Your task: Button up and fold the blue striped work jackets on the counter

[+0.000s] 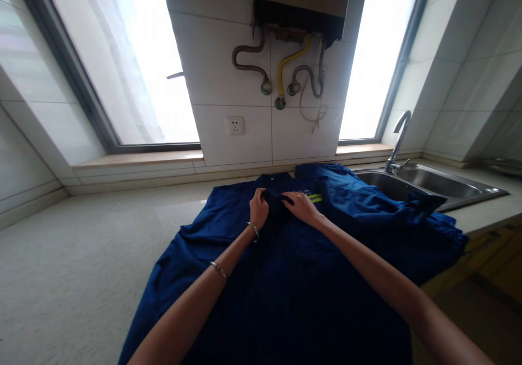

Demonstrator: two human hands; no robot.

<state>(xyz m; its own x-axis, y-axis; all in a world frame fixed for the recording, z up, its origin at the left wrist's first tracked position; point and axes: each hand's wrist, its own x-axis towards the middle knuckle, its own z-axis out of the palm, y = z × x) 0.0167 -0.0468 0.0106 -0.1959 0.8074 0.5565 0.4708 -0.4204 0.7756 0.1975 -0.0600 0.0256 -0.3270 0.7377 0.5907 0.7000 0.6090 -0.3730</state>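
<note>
You are pinching dark fold (275,204) of blue jacket (285,299) on bench (81,256): left grip (259,208) curled shut, right grip (299,207) lying open beside.

Two hands (259,208) (300,207), two bangles (253,230) (218,270), one shirt (285,299)

Right hand (299,207), forearm bare; left forearm (191,299) carries two thin silver bangles (253,230), wrist and higher.

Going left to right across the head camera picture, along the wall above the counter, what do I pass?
left window → wall socket → yellow hose → right window → tiled wall
</note>
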